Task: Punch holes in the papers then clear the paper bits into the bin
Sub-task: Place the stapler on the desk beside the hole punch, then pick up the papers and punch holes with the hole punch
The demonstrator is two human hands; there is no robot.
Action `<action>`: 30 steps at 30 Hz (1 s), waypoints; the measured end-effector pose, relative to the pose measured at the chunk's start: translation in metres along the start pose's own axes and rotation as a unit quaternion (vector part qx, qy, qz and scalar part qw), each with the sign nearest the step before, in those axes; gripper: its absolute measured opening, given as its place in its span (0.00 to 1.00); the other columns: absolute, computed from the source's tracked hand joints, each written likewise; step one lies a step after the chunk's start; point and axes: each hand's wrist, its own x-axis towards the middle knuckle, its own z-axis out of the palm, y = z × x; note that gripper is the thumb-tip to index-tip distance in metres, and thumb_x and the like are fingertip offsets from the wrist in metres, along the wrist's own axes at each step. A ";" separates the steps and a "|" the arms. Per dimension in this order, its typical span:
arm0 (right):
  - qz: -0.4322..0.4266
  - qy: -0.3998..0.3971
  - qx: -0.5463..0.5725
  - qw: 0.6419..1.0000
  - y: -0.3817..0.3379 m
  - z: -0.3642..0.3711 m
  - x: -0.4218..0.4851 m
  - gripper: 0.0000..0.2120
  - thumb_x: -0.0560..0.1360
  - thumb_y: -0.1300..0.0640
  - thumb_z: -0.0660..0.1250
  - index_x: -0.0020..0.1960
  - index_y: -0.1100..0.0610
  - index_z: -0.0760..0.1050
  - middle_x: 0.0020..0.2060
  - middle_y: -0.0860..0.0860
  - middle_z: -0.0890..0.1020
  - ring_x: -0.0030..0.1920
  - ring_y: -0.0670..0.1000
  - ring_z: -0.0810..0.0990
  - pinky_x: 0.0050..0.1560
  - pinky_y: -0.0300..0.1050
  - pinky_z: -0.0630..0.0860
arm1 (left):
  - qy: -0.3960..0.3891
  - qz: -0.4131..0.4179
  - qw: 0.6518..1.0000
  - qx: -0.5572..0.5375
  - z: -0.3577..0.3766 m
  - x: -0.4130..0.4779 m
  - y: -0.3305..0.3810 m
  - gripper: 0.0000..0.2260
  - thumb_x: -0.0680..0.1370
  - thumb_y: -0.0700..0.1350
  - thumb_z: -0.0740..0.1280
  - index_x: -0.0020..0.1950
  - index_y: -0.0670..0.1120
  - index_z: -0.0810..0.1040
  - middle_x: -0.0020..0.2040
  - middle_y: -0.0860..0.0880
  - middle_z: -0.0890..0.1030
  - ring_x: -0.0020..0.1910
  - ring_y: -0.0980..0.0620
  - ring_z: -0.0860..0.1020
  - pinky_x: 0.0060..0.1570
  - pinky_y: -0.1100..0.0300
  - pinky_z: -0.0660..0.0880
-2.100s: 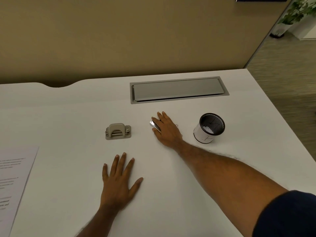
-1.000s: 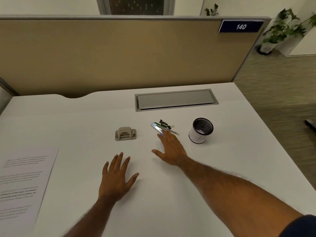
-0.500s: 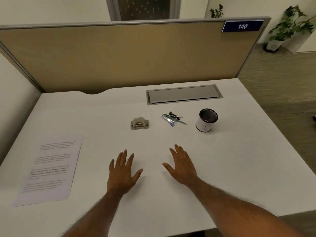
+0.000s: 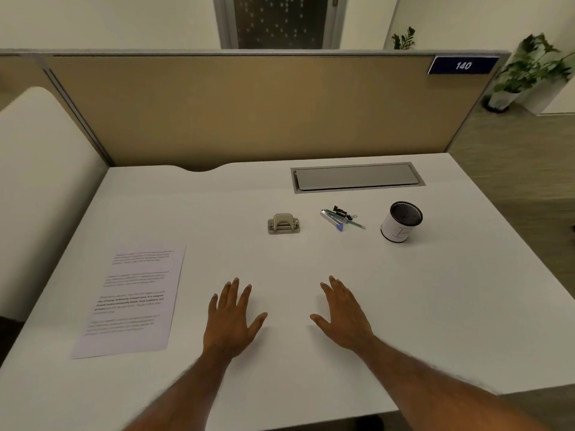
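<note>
Both hands are laid flat, palms down, on the white surface [image 4: 435,306] near its front edge. The left hand [image 4: 231,318] is placed left of centre and the right hand [image 4: 345,318] just to its right, a bare gap being left between the thumbs. Fingers are spread on both; each grip is fully open and nothing is held by either.

The paper [image 4: 133,301], a printed sheet with blurred text blocks, is seen lying flat on the surface to the left of the left hand, apart from it. Whether it is one sheet or several stacked cannot be told.

The hole punch [image 4: 283,224], small and metal-coloured, is set upright beyond the hands, roughly in line with the left hand and well apart from the paper. To its right a small cluster of stationery [image 4: 340,218] is seen: a silver-and-blue item, a thin pen-like stick, and a dark clip; details are too small to be made out. Further right the bin [image 4: 401,222], a small white cylinder with a dark open top and a mark on its side, is stood upright.

A grey cable hatch [image 4: 357,177] is recessed in the surface behind these items. A tan partition [image 4: 249,110] is set along the back edge, with a blue plate reading 140 [image 4: 463,65] at its top right corner.
</note>
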 end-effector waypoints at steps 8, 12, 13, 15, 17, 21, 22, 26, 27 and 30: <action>-0.048 -0.020 -0.010 0.999 -0.055 0.006 0.011 0.36 0.78 0.41 0.58 0.78 0.55 0.48 0.79 0.54 0.47 0.78 0.51 0.44 0.77 0.47 0.43 | -0.006 -0.020 0.999 0.027 0.002 -0.010 -0.038 0.46 0.71 0.75 0.33 0.80 0.52 0.56 0.82 0.45 0.51 0.81 0.45 0.48 0.76 0.41 0.48; -0.086 -0.049 -0.026 0.995 -0.069 0.014 0.028 0.35 0.78 0.41 0.58 0.78 0.55 0.50 0.79 0.54 0.47 0.78 0.52 0.44 0.76 0.46 0.42 | 0.001 -0.056 0.998 0.012 0.001 -0.014 -0.053 0.47 0.70 0.75 0.31 0.80 0.51 0.58 0.82 0.45 0.53 0.81 0.45 0.50 0.76 0.40 0.49; -0.097 -0.058 -0.033 0.993 -0.073 0.016 0.034 0.35 0.78 0.41 0.57 0.78 0.55 0.50 0.79 0.54 0.47 0.78 0.52 0.44 0.76 0.46 0.42 | 0.000 -0.069 0.998 0.016 -0.001 -0.015 -0.058 0.48 0.69 0.75 0.30 0.80 0.52 0.57 0.82 0.45 0.52 0.81 0.45 0.49 0.77 0.41 0.48; -0.123 -0.075 -0.048 0.988 -0.082 0.019 0.046 0.34 0.79 0.40 0.56 0.78 0.54 0.51 0.79 0.54 0.47 0.78 0.52 0.43 0.76 0.47 0.42 | 0.005 -0.096 0.995 0.027 -0.004 -0.020 -0.069 0.47 0.69 0.75 0.30 0.81 0.52 0.55 0.82 0.45 0.51 0.81 0.46 0.47 0.77 0.41 0.47; -0.160 -0.089 -0.070 0.981 -0.095 0.023 0.061 0.33 0.79 0.39 0.54 0.78 0.54 0.51 0.79 0.55 0.45 0.78 0.52 0.42 0.76 0.48 0.41 | 0.008 -0.116 0.992 0.047 -0.008 -0.025 -0.083 0.47 0.69 0.74 0.28 0.81 0.52 0.55 0.82 0.46 0.50 0.81 0.46 0.47 0.77 0.41 0.46; -0.220 -0.102 -0.097 0.965 -0.125 0.028 0.084 0.33 0.79 0.39 0.53 0.78 0.55 0.52 0.79 0.55 0.46 0.78 0.53 0.43 0.77 0.49 0.42 | 0.020 -0.140 0.989 0.043 -0.019 -0.036 -0.110 0.46 0.71 0.74 0.32 0.79 0.50 0.60 0.81 0.44 0.54 0.81 0.44 0.51 0.76 0.40 0.49; -0.227 -0.100 -0.093 0.964 -0.134 0.029 0.089 0.33 0.79 0.39 0.53 0.78 0.55 0.53 0.79 0.54 0.46 0.78 0.53 0.43 0.77 0.49 0.42 | 0.030 -0.149 0.988 0.037 -0.021 -0.038 -0.117 0.44 0.73 0.74 0.36 0.79 0.49 0.62 0.81 0.43 0.56 0.80 0.44 0.53 0.76 0.40 0.50; -0.234 -0.108 -0.081 0.963 -0.164 0.033 0.106 0.32 0.79 0.40 0.55 0.77 0.55 0.55 0.79 0.54 0.49 0.78 0.53 0.45 0.77 0.49 0.45 | 0.036 -0.177 0.983 0.026 -0.024 -0.037 -0.147 0.38 0.76 0.70 0.46 0.78 0.48 0.63 0.81 0.43 0.57 0.80 0.43 0.53 0.76 0.39 0.51; -0.234 -0.109 -0.078 0.963 -0.172 0.035 0.110 0.32 0.79 0.40 0.56 0.77 0.55 0.55 0.79 0.54 0.49 0.78 0.53 0.46 0.77 0.49 0.45 | 0.032 -0.184 0.982 0.025 -0.023 -0.035 -0.157 0.37 0.77 0.69 0.48 0.79 0.49 0.61 0.81 0.43 0.56 0.80 0.44 0.52 0.76 0.40 0.49; -0.227 -0.116 -0.065 0.965 -0.195 0.041 0.123 0.32 0.78 0.41 0.57 0.77 0.55 0.55 0.79 0.53 0.50 0.78 0.52 0.46 0.77 0.49 0.47 | 0.028 -0.196 0.980 0.016 -0.025 -0.027 -0.185 0.34 0.79 0.68 0.53 0.80 0.50 0.59 0.82 0.44 0.54 0.81 0.44 0.50 0.77 0.41 0.47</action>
